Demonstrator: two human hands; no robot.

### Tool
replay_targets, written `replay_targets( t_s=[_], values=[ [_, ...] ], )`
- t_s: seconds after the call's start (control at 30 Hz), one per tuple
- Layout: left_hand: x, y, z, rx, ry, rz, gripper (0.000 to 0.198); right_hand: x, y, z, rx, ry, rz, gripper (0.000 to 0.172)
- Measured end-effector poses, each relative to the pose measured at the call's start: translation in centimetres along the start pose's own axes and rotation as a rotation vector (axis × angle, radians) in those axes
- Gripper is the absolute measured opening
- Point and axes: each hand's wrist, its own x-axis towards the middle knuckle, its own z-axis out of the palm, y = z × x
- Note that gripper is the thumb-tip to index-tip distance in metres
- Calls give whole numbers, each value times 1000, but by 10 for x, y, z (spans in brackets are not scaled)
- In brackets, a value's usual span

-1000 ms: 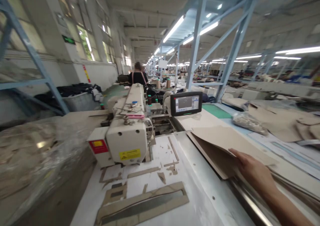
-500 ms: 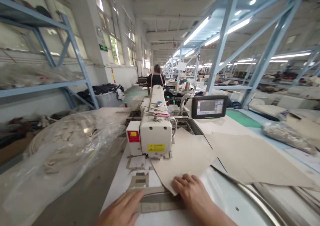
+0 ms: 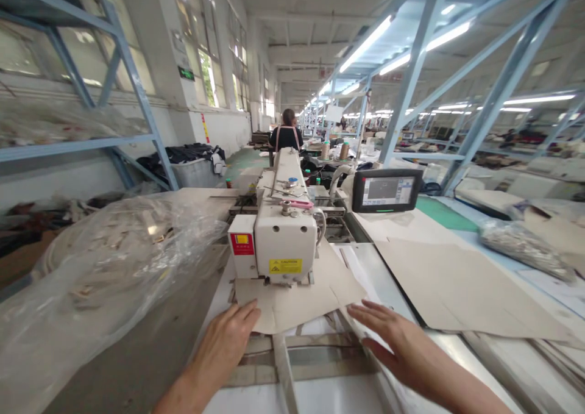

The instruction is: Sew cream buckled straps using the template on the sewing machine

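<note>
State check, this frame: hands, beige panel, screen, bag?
left hand: open, fingertips on the beige panel edge
right hand: open, fingers spread, beside the panel's corner
beige panel: flat, tucked under the sewing machine
touchscreen: lit
plastic bag: crumpled, holding scraps

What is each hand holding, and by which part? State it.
Nothing is gripped. The left hand lies flat on the near left edge of the beige panel; the right hand is open, just off its near right corner.

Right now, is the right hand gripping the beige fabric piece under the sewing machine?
No, the right hand is open with fingers spread flat near the corner of the beige fabric piece, closed on nothing.
</note>
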Motion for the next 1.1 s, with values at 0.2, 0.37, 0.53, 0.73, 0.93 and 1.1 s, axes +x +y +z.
replay_targets(
  t_s=[0.2,0.37,0.53,0.73,0.93,1.1],
  values=[
    [13,-20,4,90,48,-42,55,21,60,37,16,-9,-3,67],
    [21,-31,13,96,40,-62,54,44,74,54,-122,102,6,72],
    [44,-51,26,-87,3,-59,50,79,85,48,-143,71,6,70],
    [48,-78,37,-192,-71,24,51,83,88,46,-111,-12,37,67],
    [36,-84,43,-171,-71,34,49,56,57,46,-173,-5,92,56],
    [34,-83,56,-86,-45,10,57,36,27,46,-187,-118,167,62]
  ],
)
